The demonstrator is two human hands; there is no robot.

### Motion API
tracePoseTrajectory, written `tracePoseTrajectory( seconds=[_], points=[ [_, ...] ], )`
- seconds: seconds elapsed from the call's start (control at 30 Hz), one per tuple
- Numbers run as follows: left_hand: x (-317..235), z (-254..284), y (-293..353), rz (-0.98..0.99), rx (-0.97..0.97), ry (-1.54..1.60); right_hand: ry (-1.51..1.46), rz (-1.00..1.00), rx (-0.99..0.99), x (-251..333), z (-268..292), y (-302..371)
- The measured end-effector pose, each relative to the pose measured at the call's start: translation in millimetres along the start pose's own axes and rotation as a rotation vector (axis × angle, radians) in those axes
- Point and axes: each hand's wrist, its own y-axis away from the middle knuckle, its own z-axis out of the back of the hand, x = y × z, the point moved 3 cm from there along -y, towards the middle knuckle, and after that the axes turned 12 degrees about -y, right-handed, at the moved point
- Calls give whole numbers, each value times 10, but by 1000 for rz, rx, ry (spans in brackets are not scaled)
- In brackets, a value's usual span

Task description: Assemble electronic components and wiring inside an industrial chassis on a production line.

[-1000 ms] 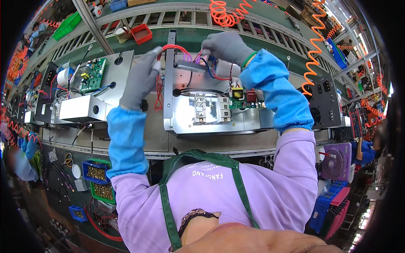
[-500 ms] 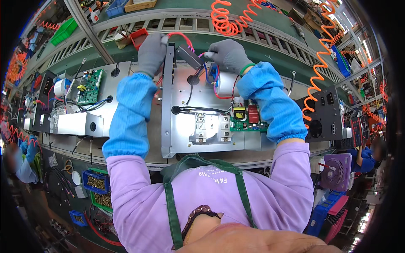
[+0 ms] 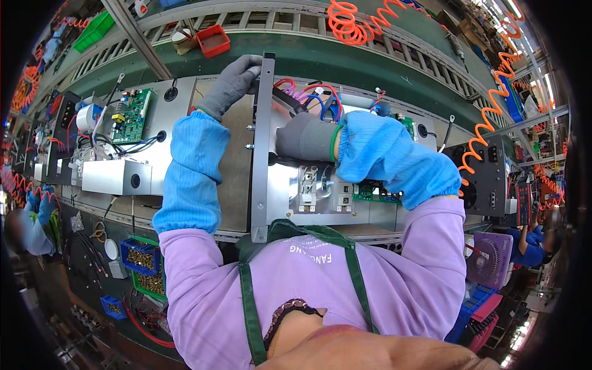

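Observation:
A grey metal panel (image 3: pixel 261 148) stands upright along the left side of an open metal chassis (image 3: pixel 308 213). My left hand (image 3: pixel 234 85), in a grey glove, is at the panel's far end on its outer side. Its fingers are curled against the edge; what they hold is hidden. On the inner side, my right hand (image 3: pixel 306 137), also gloved, is closed, its fingertips hidden near the panel. A black rectangular part (image 3: pixel 287 98) lies just beyond it, against the panel. Red, blue and purple wires (image 3: pixel 317 92) bunch up beside this part. A green circuit board (image 3: pixel 370 191) sits under my right sleeve.
Another chassis with a green board (image 3: pixel 132 116) stands to the left. A black panel with sockets (image 3: pixel 475 172) is at the right. Beyond the bench edge lie a red tray (image 3: pixel 213 41) and a roller conveyor (image 3: pixel 296 24). Orange coiled hoses (image 3: pixel 487 108) hang at the right.
The panel appears farther right and more edge-on. My right hand has moved from the wires near the capacitor to the panel's inner side. The red wires no longer loop over the panel's far end.

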Motion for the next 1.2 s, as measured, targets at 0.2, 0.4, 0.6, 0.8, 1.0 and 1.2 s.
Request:
tracePoseTrajectory(
  seconds=[0.2, 0.4, 0.6, 0.8, 1.0, 1.2],
  points=[
    [29, -23, -10, 16, -99, 23, 15, -241, -280, -169, 168, 130],
    [-426, -5, 272, -234, -380, 68, -64, -495, -275, -497, 132, 38],
    [-1296, -498, 1093, -717, -134, -393, 80, -508, -401, -635, 368, 220],
    [-1237, -819, 1190, -730, 7, -936, 495, -361, -611, -460, 784, 928],
    [-1268, -873, 1206, -693, -8, -924, -225, -331, -448, -461, 529, 1952],
    [-1288, -914, 1222, -600, -27, -889, -246, -358, -38, 5, -49, 2271]
  ],
)
